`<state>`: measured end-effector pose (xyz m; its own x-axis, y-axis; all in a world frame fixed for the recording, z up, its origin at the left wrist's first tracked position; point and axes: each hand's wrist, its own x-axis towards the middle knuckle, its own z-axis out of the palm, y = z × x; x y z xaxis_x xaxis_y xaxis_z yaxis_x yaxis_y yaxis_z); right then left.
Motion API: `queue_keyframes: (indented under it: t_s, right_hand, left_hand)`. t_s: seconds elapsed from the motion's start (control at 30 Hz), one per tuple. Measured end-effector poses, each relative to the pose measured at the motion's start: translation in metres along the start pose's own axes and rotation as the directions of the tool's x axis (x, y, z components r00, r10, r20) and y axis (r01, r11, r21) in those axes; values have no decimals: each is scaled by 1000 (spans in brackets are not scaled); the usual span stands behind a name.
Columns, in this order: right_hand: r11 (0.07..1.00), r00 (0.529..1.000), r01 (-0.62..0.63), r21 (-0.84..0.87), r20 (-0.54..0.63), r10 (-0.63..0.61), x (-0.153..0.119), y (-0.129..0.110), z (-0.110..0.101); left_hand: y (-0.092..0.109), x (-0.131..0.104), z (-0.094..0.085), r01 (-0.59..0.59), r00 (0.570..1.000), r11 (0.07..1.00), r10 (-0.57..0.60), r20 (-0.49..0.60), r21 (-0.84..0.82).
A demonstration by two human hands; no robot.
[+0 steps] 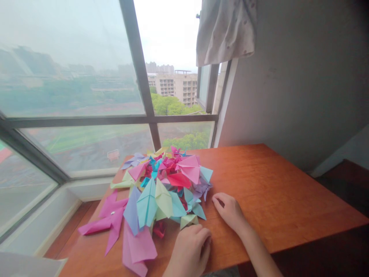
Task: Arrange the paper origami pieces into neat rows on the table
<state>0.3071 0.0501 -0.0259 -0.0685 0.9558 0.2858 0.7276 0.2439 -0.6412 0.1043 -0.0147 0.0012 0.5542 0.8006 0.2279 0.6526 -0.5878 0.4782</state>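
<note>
A heap of folded paper pieces in several colours lies on the wooden table (pixel 276 192). At its near side my left hand (pixel 188 248) rests on the tabletop, loosely curled, just in front of a pale green folded paper (pixel 189 221). My right hand (pixel 229 211) lies to the right of the heap, fingers bent in toward the thumb; nothing shows in either hand. Closest to the right hand is a purple folded paper (pixel 202 188). Light blue (pixel 147 204) and pale green paper planes (pixel 163 198) lean at the front of the heap.
A magenta paper pinwheel (pixel 111 219) and a pink folded paper (pixel 138 246) lie left of the hands. Behind the table stands a large window with a dark frame (pixel 115 121). A curtain (pixel 226 32) hangs beside the grey wall (pixel 288 88).
</note>
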Motion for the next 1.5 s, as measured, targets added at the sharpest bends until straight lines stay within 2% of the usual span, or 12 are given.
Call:
queue_keyframes:
  t_s: [0.33, 1.5]
  right_hand:
    - [1000, 1000, 0, 9, -9, 0, 0, 0, 1]
    - [1000, 1000, 0, 13, 16, 0, 0, -1, -1]
  left_hand:
    - [-3, -1, 5, -1, 1000, 1000, 1, -3, -6]
    - [-1, -1, 3, -2, 1000, 999, 1, 10, 35]
